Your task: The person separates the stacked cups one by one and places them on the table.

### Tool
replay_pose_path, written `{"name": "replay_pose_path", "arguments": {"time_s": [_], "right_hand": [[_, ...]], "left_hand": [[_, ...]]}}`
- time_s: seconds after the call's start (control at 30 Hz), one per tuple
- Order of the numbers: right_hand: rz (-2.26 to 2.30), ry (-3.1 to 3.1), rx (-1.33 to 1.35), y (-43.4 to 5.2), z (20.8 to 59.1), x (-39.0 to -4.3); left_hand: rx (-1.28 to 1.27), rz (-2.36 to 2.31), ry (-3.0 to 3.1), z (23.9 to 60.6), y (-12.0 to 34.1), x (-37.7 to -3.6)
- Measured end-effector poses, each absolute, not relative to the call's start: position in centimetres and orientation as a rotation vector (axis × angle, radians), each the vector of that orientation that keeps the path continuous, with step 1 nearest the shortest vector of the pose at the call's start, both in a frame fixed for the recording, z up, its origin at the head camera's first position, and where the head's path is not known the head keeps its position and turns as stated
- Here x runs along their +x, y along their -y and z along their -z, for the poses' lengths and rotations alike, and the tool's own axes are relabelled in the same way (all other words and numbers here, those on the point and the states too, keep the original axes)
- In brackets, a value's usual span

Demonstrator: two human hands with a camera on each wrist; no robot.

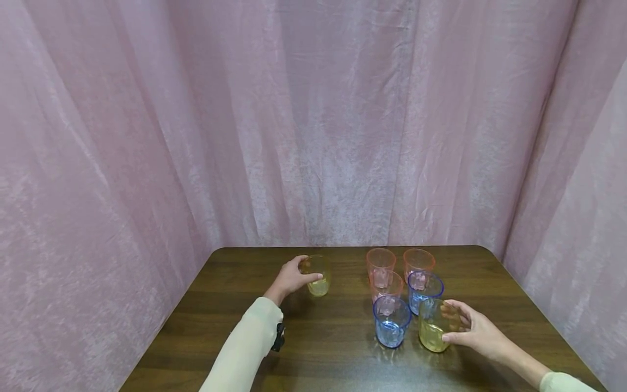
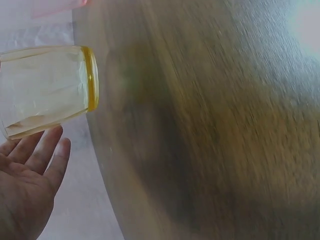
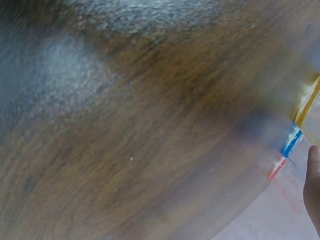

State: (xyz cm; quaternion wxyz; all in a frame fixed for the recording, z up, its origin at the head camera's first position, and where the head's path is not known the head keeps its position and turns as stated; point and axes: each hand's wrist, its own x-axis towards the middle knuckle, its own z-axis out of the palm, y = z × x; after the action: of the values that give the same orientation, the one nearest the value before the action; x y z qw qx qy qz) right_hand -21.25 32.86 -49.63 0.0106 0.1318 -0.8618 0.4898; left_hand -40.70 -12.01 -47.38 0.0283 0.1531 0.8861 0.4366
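My left hand (image 1: 290,279) and right hand (image 1: 477,330) each grip a light, slippery yellow plastic cup (image 1: 318,275), second cup (image 1: 436,325), around the sides.

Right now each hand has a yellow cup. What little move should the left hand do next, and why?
Probably carry the far yellow cup toward the group. The left hand grips it apart from the others, while the right hand holds the near yellow cup beside the blue cup. The pink and blue cups stand in pairs; the yellows don't yet.
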Motion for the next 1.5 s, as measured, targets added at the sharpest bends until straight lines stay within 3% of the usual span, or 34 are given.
{"name": "replay_pose_path", "arguments": {"time_s": [0.83, 1.5], "right_hand": [[-1.510, 2.719, 0.421, -33.0, 49.7, -21.0], [-1.523, 2.730, 0.393, -32.9, 49.5, -21.1]], "left_hand": [[0.646, -1.348, -2.699, 46.7, 7.6, -38.7], [0.678, -1.258, -2.694, 48.4, 6.1, -37.4]]}}
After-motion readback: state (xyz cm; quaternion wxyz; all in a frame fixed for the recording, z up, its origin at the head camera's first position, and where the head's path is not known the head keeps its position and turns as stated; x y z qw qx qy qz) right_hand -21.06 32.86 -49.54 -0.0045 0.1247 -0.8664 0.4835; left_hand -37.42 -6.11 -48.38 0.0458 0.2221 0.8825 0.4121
